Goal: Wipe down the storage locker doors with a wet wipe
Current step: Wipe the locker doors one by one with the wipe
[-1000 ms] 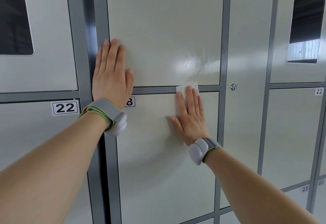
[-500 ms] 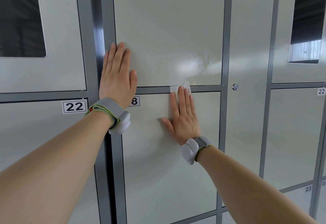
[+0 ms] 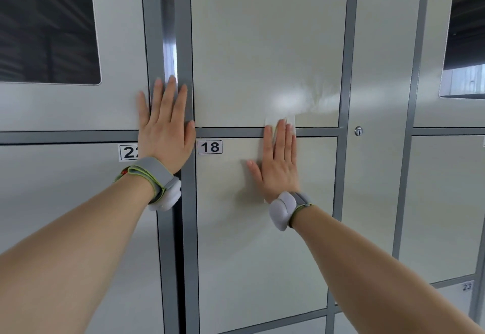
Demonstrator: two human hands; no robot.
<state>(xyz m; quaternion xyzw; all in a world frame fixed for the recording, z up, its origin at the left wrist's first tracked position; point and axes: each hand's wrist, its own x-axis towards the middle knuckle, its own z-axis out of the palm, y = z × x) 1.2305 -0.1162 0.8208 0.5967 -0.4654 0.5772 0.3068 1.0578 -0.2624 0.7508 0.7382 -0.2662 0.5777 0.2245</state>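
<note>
Head view: a grey frame post (image 3: 187, 44) divides the pale locker doors, and a keyhole (image 3: 358, 131) sits right of door 18 (image 3: 262, 241). The left hand (image 3: 165, 128) lies flat across the post, grip open. The right hand (image 3: 279, 165), grip open with straight fingers, presses the wet wipe (image 3: 271, 121) against door 18's top edge.

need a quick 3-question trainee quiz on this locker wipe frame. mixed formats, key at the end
1. Multiple choice: which hand presses the wet wipe against the lockers? A) left hand B) right hand C) both
2. True or false: the left hand grips a door handle.
3. Fill in: the wipe straddles the grey rail above the door whose number label reads __.

Key
1. B
2. False: it lies flat, fingers straight, across the grey post between locker columns.
3. 18
</note>
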